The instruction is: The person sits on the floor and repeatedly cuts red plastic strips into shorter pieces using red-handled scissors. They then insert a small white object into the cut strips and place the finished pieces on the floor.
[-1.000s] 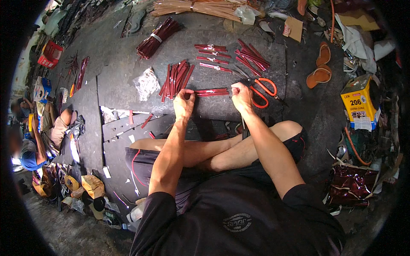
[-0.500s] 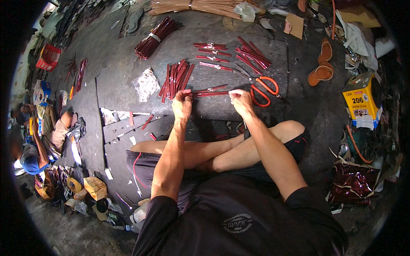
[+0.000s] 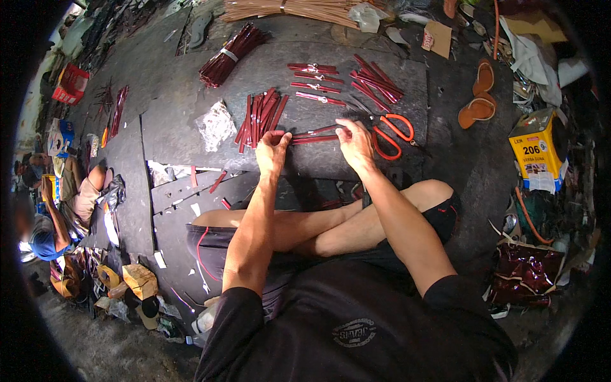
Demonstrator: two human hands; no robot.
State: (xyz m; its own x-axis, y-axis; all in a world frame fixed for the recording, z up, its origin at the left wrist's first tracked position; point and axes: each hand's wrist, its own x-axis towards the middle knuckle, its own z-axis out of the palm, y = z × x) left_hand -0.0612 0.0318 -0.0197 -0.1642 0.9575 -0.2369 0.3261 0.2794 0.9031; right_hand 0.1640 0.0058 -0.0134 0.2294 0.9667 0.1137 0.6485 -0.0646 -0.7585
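Two slim dark red shiny strips [image 3: 315,138] stretch side by side between my hands, over the dark board. My left hand [image 3: 272,151] pinches their left ends between thumb and fingers. At the right ends, my right hand [image 3: 356,145] has thumb and forefinger closing around the upper strip's tip. Scissors with orange handles [image 3: 386,153] lie just right of that hand, blades pointing up-left. A loose pile of red strips [image 3: 258,120] sits beyond my left hand. Farther up, several strips with shiny pale bands [image 3: 318,86] lie in a row, beside another red pile [image 3: 380,83].
Crumpled clear plastic [image 3: 215,125] lies left of the near pile. A tied dark red bundle [image 3: 232,56] and long tan sticks [image 3: 286,9] lie at the far side. Brown sandals [image 3: 477,111] and a yellow box [image 3: 536,153] are at right. Another person [image 3: 54,223] sits at far left.
My right hand has shifted slightly up and left, its forefinger now raised to the upper strip's end. My left hand stays nearly still, gripping the strips.
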